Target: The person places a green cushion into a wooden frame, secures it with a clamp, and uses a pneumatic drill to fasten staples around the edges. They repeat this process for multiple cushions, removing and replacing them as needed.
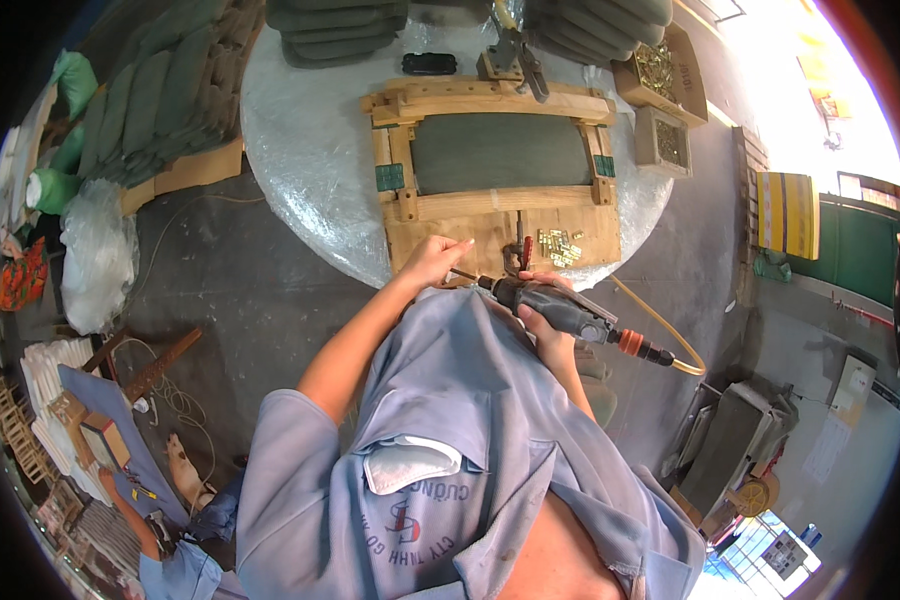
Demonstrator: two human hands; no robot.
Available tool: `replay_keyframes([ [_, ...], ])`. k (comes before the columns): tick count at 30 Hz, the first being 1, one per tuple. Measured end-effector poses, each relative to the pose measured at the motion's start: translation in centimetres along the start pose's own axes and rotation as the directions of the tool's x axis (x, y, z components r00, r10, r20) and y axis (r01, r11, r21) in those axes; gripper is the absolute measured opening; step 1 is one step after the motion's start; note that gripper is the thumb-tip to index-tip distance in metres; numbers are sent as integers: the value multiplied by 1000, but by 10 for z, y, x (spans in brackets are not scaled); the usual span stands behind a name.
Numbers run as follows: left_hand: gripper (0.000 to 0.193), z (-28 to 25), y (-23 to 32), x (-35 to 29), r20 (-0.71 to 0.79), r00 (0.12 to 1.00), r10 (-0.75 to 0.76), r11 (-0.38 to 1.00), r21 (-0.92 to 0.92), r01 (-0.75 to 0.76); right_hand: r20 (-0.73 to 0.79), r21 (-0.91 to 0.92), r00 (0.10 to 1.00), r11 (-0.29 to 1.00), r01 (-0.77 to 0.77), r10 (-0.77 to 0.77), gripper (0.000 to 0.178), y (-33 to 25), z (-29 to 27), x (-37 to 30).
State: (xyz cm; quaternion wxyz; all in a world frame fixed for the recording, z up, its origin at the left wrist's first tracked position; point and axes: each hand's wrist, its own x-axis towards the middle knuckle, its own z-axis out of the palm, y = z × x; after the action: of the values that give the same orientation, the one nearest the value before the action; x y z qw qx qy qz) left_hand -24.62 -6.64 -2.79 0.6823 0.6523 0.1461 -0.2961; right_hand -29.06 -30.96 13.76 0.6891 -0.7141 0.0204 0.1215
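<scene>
My right hand is wrapped round a dark pneumatic screwdriver, held sideways close to my body with its thin bit pointing left. At the bit's tip my left hand is closed in a pinch; what it holds, if anything, is too small to make out. Just beyond my hands lies a wooden jig framing a dark grey-green panel. A toggle clamp with a red handle stands at its near edge. Small brass-coloured pieces lie loose on the board to the right.
A plastic-wrapped round table carries the jig, stacked dark panels, a far clamp and a black case. Boxes of metal pieces sit at right. A yellow hose trails from the tool. Another person's arm shows lower left.
</scene>
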Motion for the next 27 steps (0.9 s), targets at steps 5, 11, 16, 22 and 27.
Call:
replay_keyframes([
  [5,60,-12,-25,-3,-207,967,147,988,84,-132,-37,-29,997,998,-64,63,55,-4,-3,-3],
  [11,45,-21,-4,-55,-83,993,-85,886,-462,37,-148,-114,988,992,-61,44,51,19,-5,6],
  [16,42,-20,-11,-57,-167,983,-79,916,-402,6,-142,-212,989,977,18,-49,47,21,7,17],
  [22,35,-14,-21,-38,-202,971,-130,965,-250,77,-164,-143,987,990,-20,-4,48,22,7,19],
  [27,34,-8,-17,-27,-48,990,-134,950,-289,115,-165,-28,986,999,-20,15,48,2,4,17],
])
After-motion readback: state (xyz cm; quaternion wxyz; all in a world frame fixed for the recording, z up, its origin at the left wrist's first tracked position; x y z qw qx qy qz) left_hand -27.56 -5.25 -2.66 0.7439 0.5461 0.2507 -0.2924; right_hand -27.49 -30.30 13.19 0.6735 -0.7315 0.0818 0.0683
